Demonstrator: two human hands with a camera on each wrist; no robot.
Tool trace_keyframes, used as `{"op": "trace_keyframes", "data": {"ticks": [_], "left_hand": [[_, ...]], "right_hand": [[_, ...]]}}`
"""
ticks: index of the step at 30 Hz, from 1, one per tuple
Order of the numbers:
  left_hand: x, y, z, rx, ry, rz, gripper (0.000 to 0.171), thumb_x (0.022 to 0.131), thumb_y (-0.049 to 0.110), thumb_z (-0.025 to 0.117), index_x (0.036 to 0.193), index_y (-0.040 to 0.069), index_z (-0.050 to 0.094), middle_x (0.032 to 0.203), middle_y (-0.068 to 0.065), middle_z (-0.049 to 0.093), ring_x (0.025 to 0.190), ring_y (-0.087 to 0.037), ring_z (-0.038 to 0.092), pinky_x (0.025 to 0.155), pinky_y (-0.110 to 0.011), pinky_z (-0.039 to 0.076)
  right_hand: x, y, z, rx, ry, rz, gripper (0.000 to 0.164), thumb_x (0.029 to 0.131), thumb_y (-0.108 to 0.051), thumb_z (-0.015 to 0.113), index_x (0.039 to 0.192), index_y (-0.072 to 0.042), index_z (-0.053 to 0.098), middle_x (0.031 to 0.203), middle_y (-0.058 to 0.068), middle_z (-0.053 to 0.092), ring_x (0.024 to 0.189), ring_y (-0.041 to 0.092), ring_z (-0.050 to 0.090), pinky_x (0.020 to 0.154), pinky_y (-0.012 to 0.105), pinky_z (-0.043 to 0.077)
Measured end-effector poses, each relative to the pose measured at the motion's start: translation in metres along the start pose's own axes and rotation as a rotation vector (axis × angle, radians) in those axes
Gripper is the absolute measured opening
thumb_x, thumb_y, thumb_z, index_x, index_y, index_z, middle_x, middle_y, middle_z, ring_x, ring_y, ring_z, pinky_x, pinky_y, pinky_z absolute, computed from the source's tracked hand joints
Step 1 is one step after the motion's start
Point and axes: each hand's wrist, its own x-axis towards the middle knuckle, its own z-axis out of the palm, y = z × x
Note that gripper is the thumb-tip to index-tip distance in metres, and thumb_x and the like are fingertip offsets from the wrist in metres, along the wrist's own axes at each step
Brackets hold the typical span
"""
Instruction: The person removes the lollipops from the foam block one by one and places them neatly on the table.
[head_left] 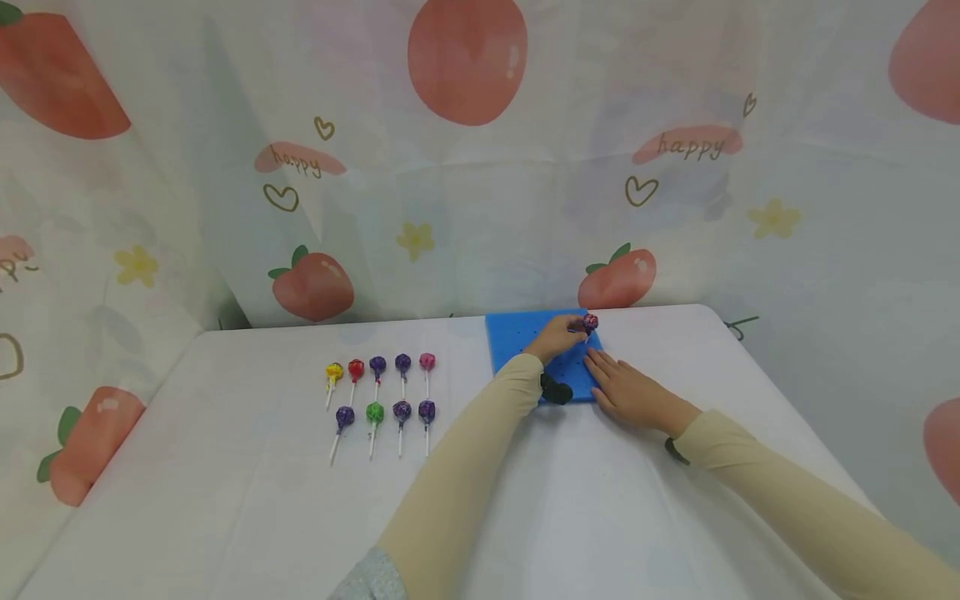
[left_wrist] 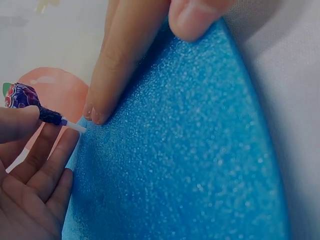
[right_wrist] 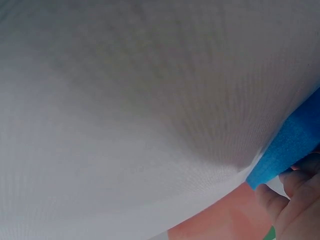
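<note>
My left hand [head_left: 557,337] pinches a lollipop [head_left: 590,322] in a dark purple and red wrapper over the far right corner of a blue foam board [head_left: 504,333]. In the left wrist view, thumb and fingers grip the lollipop [left_wrist: 22,97] by the base of its wrapper. Its white stick points at the board and meets its surface; whether the tip is in a hole I cannot tell. With fingers extended, my right hand [head_left: 630,392] rests on the board's right edge. The right wrist view catches only part of this hand [right_wrist: 295,200] against the blue foam [right_wrist: 285,150].
Left of the board, several wrapped lollipops lie in two rows on the white tablecloth [head_left: 247,433], among them a yellow one [head_left: 333,372], a red one [head_left: 356,369] and a green one [head_left: 375,412]. Small dark holes dot the board. A printed curtain [head_left: 480,208] hangs behind the table.
</note>
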Motion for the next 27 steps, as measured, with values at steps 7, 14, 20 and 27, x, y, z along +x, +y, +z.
{"op": "trace_keyframes", "data": {"ticks": [7,14,20,27], "left_hand": [[-0.002,0.002,0.004,0.014,0.056,-0.029,0.034,0.094,0.013,0.056,0.127,0.005,0.057,0.125,-0.010,0.060,0.120,-0.021,0.054,0.105,-0.036,0.042],[-0.004,0.005,0.005,0.004,0.103,-0.023,0.025,0.094,0.011,0.056,0.116,0.002,0.062,0.119,-0.011,0.064,0.113,-0.020,0.059,0.101,-0.032,0.046],[-0.009,0.007,0.006,-0.069,0.153,-0.022,0.019,0.094,0.008,0.055,0.109,0.000,0.064,0.114,-0.013,0.066,0.109,-0.022,0.061,0.098,-0.032,0.048],[-0.008,0.004,0.006,-0.239,0.179,-0.002,0.023,0.095,0.008,0.052,0.112,-0.002,0.063,0.111,-0.015,0.068,0.108,-0.023,0.062,0.096,-0.033,0.049]], "right_hand": [[0.000,-0.001,-0.001,-0.002,0.009,0.005,0.053,0.097,-0.020,0.044,0.138,0.012,0.034,0.147,0.030,0.031,0.136,0.045,0.031,0.105,0.059,0.034],[0.000,0.000,0.000,-0.013,-0.001,0.011,0.054,0.097,-0.021,0.044,0.139,0.012,0.033,0.148,0.029,0.030,0.136,0.044,0.030,0.106,0.059,0.034],[-0.001,0.000,-0.001,0.025,-0.006,0.013,0.054,0.098,-0.023,0.043,0.139,0.011,0.033,0.148,0.029,0.029,0.137,0.045,0.029,0.106,0.060,0.032],[-0.004,0.000,0.001,0.058,0.071,-0.039,0.057,0.100,-0.031,0.037,0.139,0.010,0.033,0.146,0.030,0.033,0.135,0.045,0.031,0.103,0.062,0.034]]}}
